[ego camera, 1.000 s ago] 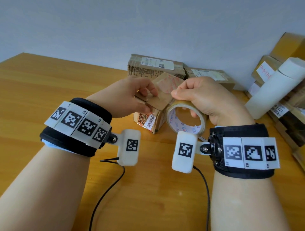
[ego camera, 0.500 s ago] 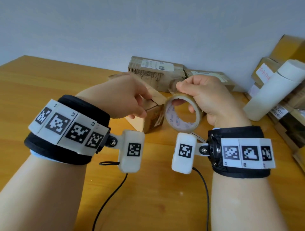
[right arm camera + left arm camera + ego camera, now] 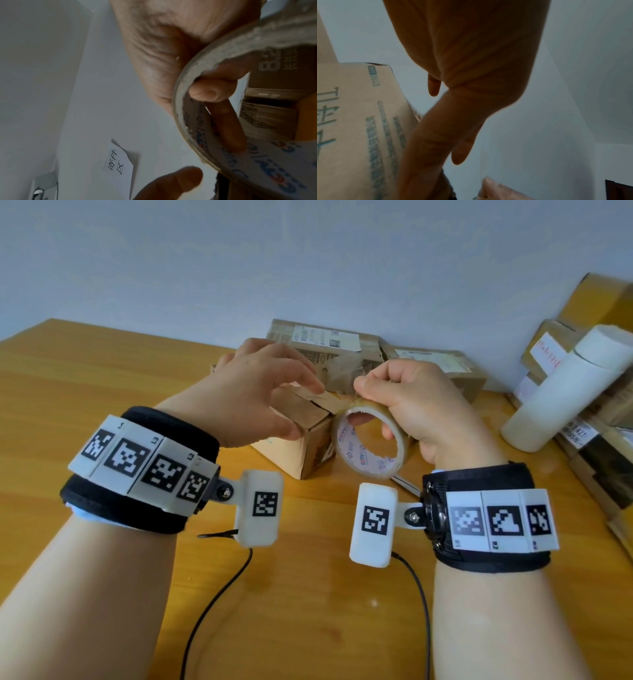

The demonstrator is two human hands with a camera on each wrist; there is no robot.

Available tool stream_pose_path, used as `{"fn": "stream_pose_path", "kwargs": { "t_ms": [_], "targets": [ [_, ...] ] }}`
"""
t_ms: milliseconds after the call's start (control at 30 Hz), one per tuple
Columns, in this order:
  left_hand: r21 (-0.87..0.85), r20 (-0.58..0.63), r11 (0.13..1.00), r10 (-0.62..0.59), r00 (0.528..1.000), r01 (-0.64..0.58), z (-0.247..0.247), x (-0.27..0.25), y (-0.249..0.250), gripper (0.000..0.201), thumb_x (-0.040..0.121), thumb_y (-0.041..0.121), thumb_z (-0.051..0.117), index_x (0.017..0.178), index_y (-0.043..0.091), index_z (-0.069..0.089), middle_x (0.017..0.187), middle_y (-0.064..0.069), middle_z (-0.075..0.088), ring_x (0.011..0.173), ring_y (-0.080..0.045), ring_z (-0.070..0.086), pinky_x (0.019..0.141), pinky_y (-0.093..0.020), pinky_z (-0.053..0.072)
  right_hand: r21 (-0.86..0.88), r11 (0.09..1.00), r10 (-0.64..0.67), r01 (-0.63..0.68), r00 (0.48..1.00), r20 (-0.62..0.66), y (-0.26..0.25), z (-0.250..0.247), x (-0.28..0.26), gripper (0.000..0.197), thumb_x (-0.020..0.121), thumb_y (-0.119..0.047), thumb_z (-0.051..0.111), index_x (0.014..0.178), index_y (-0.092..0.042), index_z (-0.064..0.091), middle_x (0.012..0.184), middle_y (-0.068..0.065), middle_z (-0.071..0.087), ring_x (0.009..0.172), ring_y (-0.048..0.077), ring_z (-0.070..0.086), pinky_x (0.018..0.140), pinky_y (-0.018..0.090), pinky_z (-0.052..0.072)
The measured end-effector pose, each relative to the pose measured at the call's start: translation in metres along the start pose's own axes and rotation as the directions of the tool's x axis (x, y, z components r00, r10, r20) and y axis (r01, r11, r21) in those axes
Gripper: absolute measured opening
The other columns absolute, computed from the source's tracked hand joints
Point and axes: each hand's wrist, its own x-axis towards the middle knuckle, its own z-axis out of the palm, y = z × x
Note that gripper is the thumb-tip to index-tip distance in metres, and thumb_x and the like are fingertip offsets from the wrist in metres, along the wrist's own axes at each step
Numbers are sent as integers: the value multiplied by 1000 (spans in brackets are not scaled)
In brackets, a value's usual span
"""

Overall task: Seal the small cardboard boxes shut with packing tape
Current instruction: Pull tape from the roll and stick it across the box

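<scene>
Head view: left hand [image 3: 260, 392] seemingly presses one small box [image 3: 301, 450], right hand [image 3: 421, 409] grips one tape roll [image 3: 371, 441]

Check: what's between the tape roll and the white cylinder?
Only the right hand gripping the tape roll, then bare table up to the white cylinder; head view.

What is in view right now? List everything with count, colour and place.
box: one, brown, table centre, flaps folded down under the left hand
tape roll: one, clear with printed core, right of the box
far boxes: two, brown with white labels, against the wall
box pile: several, brown, right edge
tube: one, white, leaning on the pile
table: one, orange wood
cables: two, black, on the table
left hand: rests on the box flaps
right hand: grips the tape roll
</scene>
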Motion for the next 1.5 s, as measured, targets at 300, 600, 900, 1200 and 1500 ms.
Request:
{"fn": "stream_pose_path", "kwargs": {
  "t_ms": [300, 600, 900, 1200, 1500],
  "targets": [
    [-87, 82, 993, -74, 994, 82, 8, 4, 6, 38, 76, 34, 83, 112, 38, 70, 106, 24, 54, 106, -6, 55, 99, -32, 44, -16, 1000, 8, -8, 1000, -1, 1, -2, 0, 17, 97, -30, 70, 89, -14, 72, 63, -2, 71, 37, 11, 53, 39, 19, 41],
    [-131, 166, 982, -110, 980, 133, 16, 7, 2, 53, 78, 33, 82, 126, 45, 63, 115, 25, 45, 115, -7, 50, 107, -39, 42, -48, 999, 8, -7, 1000, 3, 1, -2, -3, 18, 98, -33, 69, 87, -18, 72, 63, -5, 71, 39, 11, 55, 41, 21, 43],
    [-203, 129, 972, -90, 988, 116, 8, 3, 3, 64, 77, 46, 78, 136, 43, 52, 130, 19, 35, 110, 2, 43, 83, -9, 33, -16, 1000, 15, -15, 1000, 27, -3, -3, -5, 17, 99, -29, 67, 91, -15, 71, 75, 4, 78, 38, 9, 54, 40, 20, 41],
    [-86, 50, 988, -124, 991, 128, -1, 1, 5, 43, 71, 55, 78, 108, 35, 69, 117, 16, 53, 104, -4, 56, 92, -30, 47, 9, 999, 34, -34, 999, 20, -6, -6, -7, 15, 99, -25, 67, 92, -12, 71, 66, 0, 75, 36, 3, 56, 37, 17, 39],
    [-21, 20, 996, -85, 996, 86, 8, 2, 7, 59, 69, 48, 83, 120, 38, 56, 119, 15, 46, 111, -7, 47, 92, -29, 41, -14, 999, 33, -33, 999, 26, -8, -6, -9, 16, 99, -24, 68, 90, -12, 70, 58, -7, 70, 36, 2, 56, 36, 16, 39]
  ]
}}
